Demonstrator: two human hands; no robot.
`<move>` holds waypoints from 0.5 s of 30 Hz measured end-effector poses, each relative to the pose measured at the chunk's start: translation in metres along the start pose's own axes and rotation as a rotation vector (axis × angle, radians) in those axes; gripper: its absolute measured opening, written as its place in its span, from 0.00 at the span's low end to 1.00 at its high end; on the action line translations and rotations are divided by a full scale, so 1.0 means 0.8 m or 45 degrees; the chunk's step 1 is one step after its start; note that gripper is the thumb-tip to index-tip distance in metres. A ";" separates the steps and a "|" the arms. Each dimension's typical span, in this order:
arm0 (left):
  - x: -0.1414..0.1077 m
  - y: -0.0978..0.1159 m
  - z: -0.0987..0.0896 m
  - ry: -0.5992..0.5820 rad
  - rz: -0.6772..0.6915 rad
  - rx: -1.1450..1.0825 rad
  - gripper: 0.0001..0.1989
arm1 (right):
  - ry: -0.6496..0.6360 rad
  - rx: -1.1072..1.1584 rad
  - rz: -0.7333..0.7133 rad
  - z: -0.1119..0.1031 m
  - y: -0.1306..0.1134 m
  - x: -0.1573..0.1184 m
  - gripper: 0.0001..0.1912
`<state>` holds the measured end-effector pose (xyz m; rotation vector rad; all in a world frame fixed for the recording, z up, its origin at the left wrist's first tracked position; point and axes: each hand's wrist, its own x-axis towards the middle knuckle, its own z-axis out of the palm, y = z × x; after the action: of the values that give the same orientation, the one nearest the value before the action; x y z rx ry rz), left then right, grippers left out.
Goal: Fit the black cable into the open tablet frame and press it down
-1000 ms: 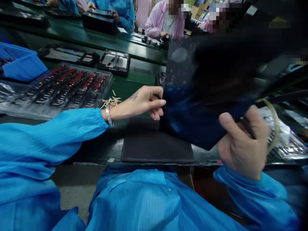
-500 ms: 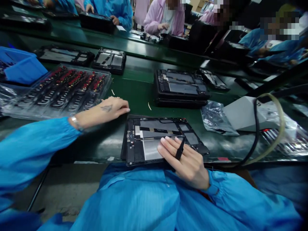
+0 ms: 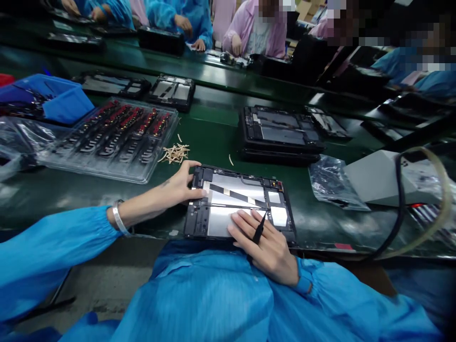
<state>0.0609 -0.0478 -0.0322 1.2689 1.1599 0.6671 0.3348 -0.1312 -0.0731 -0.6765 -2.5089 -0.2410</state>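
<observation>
An opened tablet [image 3: 220, 221] lies at the table's front edge before me, its silver battery plates and dark ribbon cable facing up. My left hand [image 3: 176, 187] grips its left side, with the thumb on the upper face and the fingers around the far left corner. Flat across the lower right of the tablet rests my right hand [image 3: 268, 249]. Between its fingers it holds black tweezers [image 3: 259, 231], tip pointing away from me; part of them is hidden under the hand. A small pile of pale thin strips [image 3: 175, 153] sits just beyond my left hand.
At left stand a clear tray [image 3: 138, 176] of small red-and-black parts and a blue bin [image 3: 69, 102]. Stacked tablets [image 3: 281, 154] lie beyond the work. To the right are a plastic bag [image 3: 333, 187], a grey box [image 3: 374, 175] and a looped hose [image 3: 445, 190]. Co-workers sit opposite.
My left hand has come from beside the strips to the tablet's left side and taken hold of it. The tablet has turned slightly; my right hand stays on it with the tweezers.
</observation>
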 end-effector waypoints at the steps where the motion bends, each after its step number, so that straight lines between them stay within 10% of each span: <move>1: -0.007 0.008 0.003 0.053 -0.018 -0.089 0.42 | 0.034 0.017 -0.011 -0.003 0.001 0.002 0.18; 4: -0.035 0.037 -0.010 0.305 0.050 -0.156 0.45 | 0.163 0.048 -0.085 -0.019 0.013 0.007 0.15; 8: -0.043 0.089 -0.087 0.695 0.191 0.072 0.38 | 0.258 -0.015 -0.155 -0.039 0.051 0.016 0.13; 12: 0.039 0.150 -0.155 0.867 0.522 0.184 0.34 | 0.274 0.022 -0.136 -0.026 0.095 0.027 0.16; 15: 0.132 0.187 -0.153 0.866 0.472 0.342 0.31 | 0.277 0.141 -0.059 -0.007 0.111 0.031 0.20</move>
<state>0.0133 0.1275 0.0926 1.5587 1.6165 1.3217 0.3644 -0.0461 -0.0518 -0.5187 -2.3121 -0.1806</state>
